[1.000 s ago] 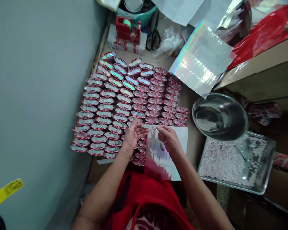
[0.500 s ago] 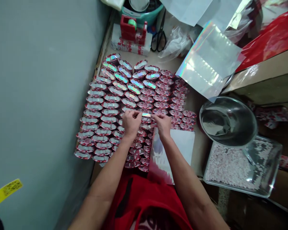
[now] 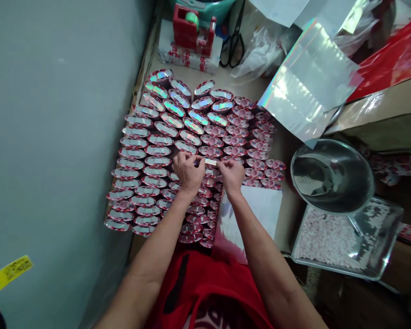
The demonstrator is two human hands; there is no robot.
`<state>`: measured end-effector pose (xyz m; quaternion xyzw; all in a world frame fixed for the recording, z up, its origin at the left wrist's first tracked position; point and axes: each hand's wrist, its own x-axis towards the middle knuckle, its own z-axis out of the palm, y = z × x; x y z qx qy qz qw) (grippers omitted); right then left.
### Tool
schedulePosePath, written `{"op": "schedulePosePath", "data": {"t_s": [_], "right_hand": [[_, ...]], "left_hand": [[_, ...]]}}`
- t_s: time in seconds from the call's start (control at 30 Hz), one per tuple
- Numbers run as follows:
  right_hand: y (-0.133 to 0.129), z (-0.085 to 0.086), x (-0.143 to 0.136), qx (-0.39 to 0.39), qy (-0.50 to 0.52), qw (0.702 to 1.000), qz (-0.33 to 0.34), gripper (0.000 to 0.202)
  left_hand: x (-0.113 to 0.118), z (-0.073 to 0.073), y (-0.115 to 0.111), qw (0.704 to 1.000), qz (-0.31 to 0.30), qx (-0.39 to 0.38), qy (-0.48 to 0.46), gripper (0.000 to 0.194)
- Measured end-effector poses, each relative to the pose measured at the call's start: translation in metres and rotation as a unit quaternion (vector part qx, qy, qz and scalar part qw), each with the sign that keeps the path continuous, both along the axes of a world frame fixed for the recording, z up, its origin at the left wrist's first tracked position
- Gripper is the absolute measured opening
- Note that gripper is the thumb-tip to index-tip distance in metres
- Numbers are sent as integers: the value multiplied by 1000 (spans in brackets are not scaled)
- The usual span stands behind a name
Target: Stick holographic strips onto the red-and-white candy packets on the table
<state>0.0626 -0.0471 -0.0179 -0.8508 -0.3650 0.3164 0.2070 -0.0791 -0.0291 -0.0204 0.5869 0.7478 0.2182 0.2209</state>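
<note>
Between my two hands a short, shiny strip (image 3: 211,161), which looks like a sticker, is stretched level. My left hand (image 3: 189,171) pinches its left end and my right hand (image 3: 231,174) its right end. Below them stand packed rows of red, patterned containers with oval tops. Those on the left, such as one container (image 3: 156,172), carry a pale or rainbow-shiny strip across the top; several on the right, such as another container (image 3: 211,151), show a pink round spot instead. The strip lies over or just above one top; contact cannot be made out. Under my right forearm lies a partly stripped white sheet (image 3: 260,205).
A shiny film sheet (image 3: 308,87) lies at the back right, above a steel bowl (image 3: 332,176). Beside it is a metal tray (image 3: 380,269) of small pale pieces. At the back are a red tape dispenser (image 3: 188,32), black scissors (image 3: 232,48) and a plastic bag (image 3: 260,52). A wall (image 3: 61,137) borders the left.
The view has shifted slightly, with the things at the back sitting higher in it. My hands keep their pinch on the strip over nearly the same spot, and the left hand has turned slightly.
</note>
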Motion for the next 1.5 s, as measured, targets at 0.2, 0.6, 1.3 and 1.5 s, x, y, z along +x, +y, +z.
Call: {"op": "schedulePosePath", "data": {"t_s": [0.2,0.6,1.3,1.5], "right_hand": [[2,1,-3,-7,-13,1000,2,22],[7,15,6,30,21,996,-87,44],[14,27,7,110,339,924,-136,61],[40,2,-2,135,122,979,-95,31]], "left_hand": [[2,-1,-1,1000,3,-4,5,9],[-5,18,7,992,60,-53,-95,33],[-8,25,-1,950,73,-112,-283,21],[-1,19,41,999,21,-31,-4,17]]}}
